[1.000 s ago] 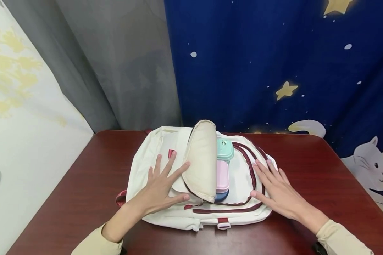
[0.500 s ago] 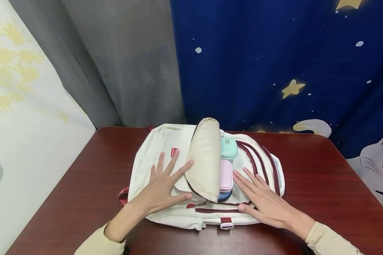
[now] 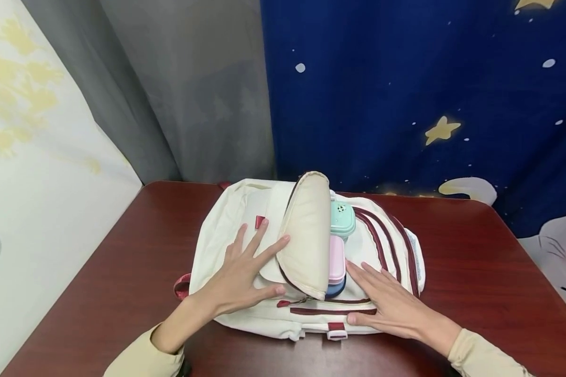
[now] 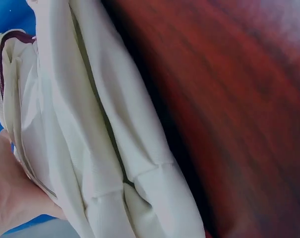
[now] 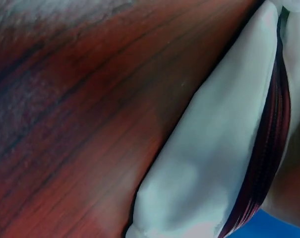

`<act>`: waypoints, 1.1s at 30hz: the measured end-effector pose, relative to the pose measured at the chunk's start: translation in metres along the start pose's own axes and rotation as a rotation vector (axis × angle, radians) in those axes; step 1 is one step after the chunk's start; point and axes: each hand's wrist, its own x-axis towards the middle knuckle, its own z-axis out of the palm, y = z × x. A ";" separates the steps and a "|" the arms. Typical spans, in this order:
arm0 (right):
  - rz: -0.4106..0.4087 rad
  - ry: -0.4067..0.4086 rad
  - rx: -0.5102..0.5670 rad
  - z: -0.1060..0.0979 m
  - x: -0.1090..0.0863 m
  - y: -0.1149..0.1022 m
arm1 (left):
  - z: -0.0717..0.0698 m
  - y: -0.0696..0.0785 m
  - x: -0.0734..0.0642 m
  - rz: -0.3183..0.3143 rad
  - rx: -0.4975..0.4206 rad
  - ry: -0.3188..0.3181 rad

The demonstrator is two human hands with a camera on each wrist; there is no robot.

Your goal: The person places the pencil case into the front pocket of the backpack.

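Note:
A white backpack point(image 3: 226, 220) with dark red zips lies flat on the table in the head view. Its front pocket flap point(image 3: 306, 235) is folded back to the left. From the pocket stick out a mint green case point(image 3: 343, 217) with a small black-and-white mark, a pink case point(image 3: 337, 259) and a blue item point(image 3: 336, 289), partly hidden by the flap. My left hand point(image 3: 240, 275), fingers spread, rests on the bag at the flap's left edge. My right hand point(image 3: 396, 303) lies with straight fingers over the bag's lower right, fingertips close beside the pink case.
The dark red wooden table point(image 3: 467, 262) extends around the bag. Behind it hang a grey curtain point(image 3: 207, 94) and a blue star-patterned curtain point(image 3: 382, 94). A red strap loop point(image 3: 182, 286) pokes out at the bag's left, and a buckle point(image 3: 337, 334) at its front edge.
My right hand has moved left from the bag's right edge towards the pink case. My left hand stays in place on the bag. The head view has shifted slightly.

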 end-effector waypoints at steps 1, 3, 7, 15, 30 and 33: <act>0.001 0.002 -0.010 0.000 0.000 0.000 | -0.001 0.000 0.001 0.003 -0.009 0.004; -0.001 0.012 -0.025 -0.002 0.000 0.000 | -0.002 -0.001 0.002 0.008 -0.026 0.012; -0.033 0.043 -0.018 -0.012 0.002 0.003 | -0.004 -0.003 0.003 0.022 -0.029 0.018; 0.148 0.021 0.109 -0.036 0.033 0.017 | -0.003 -0.005 0.000 0.018 -0.039 0.032; 0.226 -0.061 0.029 -0.033 0.065 0.025 | -0.012 -0.015 0.002 0.125 -0.153 0.063; 0.218 -0.074 0.068 -0.037 0.064 0.024 | -0.010 -0.017 0.002 0.120 -0.137 0.059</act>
